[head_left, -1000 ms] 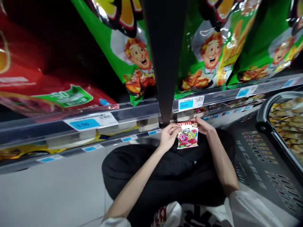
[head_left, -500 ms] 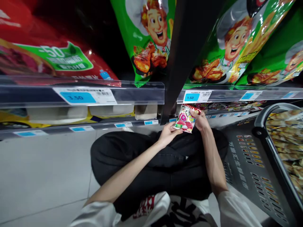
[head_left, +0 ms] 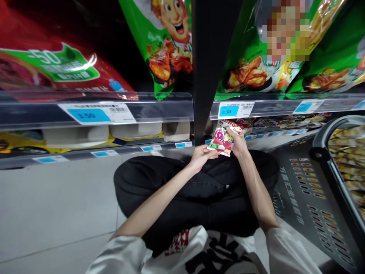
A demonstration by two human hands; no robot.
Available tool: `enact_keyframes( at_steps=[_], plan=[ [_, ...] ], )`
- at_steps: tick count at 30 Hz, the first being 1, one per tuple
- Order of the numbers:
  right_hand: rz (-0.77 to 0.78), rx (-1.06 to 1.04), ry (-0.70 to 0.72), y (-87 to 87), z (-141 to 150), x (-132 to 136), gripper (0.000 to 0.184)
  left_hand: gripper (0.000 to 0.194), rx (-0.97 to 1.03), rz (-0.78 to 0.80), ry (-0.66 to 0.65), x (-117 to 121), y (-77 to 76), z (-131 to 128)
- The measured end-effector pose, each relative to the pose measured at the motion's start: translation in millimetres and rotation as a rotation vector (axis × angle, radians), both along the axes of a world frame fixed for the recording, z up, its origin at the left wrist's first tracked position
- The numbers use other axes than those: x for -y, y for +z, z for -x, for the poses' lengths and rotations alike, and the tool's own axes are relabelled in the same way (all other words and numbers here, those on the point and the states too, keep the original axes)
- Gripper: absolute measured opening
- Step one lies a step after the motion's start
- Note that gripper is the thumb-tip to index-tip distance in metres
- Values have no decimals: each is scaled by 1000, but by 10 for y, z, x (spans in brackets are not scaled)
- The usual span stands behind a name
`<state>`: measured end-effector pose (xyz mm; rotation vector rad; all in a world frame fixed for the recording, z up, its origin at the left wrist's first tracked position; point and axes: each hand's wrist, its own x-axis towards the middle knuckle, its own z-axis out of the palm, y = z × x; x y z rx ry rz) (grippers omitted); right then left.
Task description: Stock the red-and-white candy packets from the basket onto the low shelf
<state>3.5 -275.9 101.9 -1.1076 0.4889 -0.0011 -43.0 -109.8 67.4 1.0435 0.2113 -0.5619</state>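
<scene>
A small white, red and pink candy packet [head_left: 223, 139] is held between my two hands, above my crossed legs [head_left: 199, 190]. My left hand [head_left: 202, 156] pinches its lower left corner. With the thumb across its front, my right hand [head_left: 238, 142] grips the upper right side; the fingers behind the packet are hidden. The packet is tilted, its printed face turned up, just in front of the lower shelf. Similar small packets [head_left: 273, 121] lie on that shelf to the right.
Large green snack bags [head_left: 253, 72] and a red bag [head_left: 68, 68] fill the upper shelf, behind a clear price rail [head_left: 159, 110]. A dark upright [head_left: 207, 57] divides it. At my right stands a grey shopping basket [head_left: 288, 182] holding several snack packs. Yellow boxes [head_left: 82, 137] sit on the lower left shelf.
The view has shifted slightly, so the shelves sit a little farther left and the basket a little to the right. Both hands still hold the packet in nearly the same pose.
</scene>
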Motion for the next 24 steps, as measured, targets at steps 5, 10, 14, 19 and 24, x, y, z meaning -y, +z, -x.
enact_keyframes(
  at_steps=[5,10,14,19,24],
  plan=[
    [-20,-26,-121,-98,-31,17,37,50,43,-50,-25,-7,14,-33],
    [-32,-15,-181,-175,-91,38,36,50,87,-70,-21,-9,27,-30],
    [-102,-81,-219,-192,-156,61,31,50,73,-24,-11,5,15,-19],
    [-128,-122,-262,-177,-193,62,20,44,72,-50,43,15,-55,-17],
    [-121,-139,-268,-179,-190,51,22,41,76,-76,56,-1,-112,-27]
  ],
)
